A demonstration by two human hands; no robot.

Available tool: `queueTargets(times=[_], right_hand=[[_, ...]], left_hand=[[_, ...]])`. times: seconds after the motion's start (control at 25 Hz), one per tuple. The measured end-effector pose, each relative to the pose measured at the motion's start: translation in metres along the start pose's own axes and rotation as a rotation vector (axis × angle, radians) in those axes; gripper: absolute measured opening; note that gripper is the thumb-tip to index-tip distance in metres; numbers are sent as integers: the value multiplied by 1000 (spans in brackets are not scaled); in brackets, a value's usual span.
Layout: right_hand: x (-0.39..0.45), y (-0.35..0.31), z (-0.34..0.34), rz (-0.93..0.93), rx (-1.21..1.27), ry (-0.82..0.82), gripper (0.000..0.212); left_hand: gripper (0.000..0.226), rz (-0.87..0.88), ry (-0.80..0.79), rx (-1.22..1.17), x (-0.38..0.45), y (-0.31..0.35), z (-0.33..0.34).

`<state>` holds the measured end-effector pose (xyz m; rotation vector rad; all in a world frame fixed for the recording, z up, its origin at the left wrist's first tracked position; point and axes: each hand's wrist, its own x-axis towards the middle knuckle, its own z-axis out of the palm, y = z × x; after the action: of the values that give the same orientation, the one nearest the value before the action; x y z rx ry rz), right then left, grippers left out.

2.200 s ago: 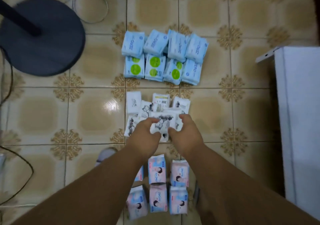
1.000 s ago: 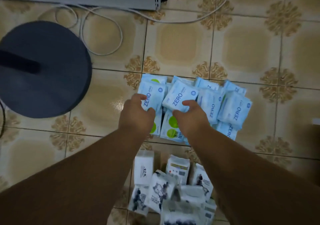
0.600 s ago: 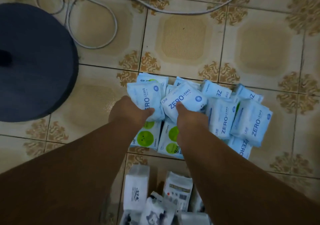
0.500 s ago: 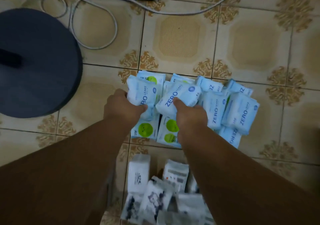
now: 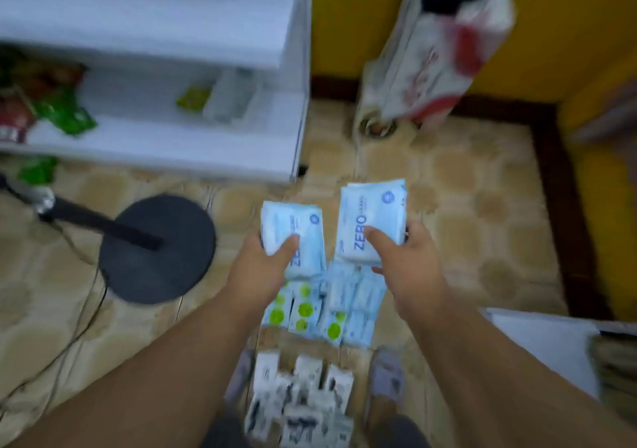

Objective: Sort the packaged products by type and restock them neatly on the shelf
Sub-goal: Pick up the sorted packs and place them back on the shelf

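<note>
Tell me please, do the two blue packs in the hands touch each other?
Apart. The head view shows floor tiles between the left hand's pack and the right hand's pack.

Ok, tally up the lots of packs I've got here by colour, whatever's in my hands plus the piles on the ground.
Blue ZERO bundles held: 2, left bundle in the left hand, right bundle in the right hand
Blue-and-green pile on the floor: 1
White-and-black pile on the floor: 1
Total: 4 lots; single packs are too blurred to count.
</note>
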<state>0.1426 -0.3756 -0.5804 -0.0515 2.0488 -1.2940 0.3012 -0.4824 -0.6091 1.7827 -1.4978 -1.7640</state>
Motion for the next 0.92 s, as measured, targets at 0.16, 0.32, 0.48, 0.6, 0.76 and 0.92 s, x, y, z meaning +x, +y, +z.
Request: queueTargets(times=[0.16, 0.32, 0.48, 0.6, 0.76, 0.92], right_hand=[[-88, -114, -87, -185, 266, 114, 19], [-201, -170, -150, -273, 706, 290, 19], [-288, -219, -225, -441, 938, 423, 19], [-345, -226, -300, -581, 907, 549, 20], [-424, -227, -408, -728, 789, 830, 20], [-482, -220, -467, -794, 705, 1080, 15]], left_hand=[[19, -37, -317, -371, -69, 119, 17], [30, 172, -679, -324, -173, 217, 36], [40, 387, -933, -253, -296, 283, 73], [40, 400, -1126, -273, -382, 304, 118], [55, 437, -1293, -408, -487, 324, 177], [55, 1420, -754, -156, -552, 336, 206]])
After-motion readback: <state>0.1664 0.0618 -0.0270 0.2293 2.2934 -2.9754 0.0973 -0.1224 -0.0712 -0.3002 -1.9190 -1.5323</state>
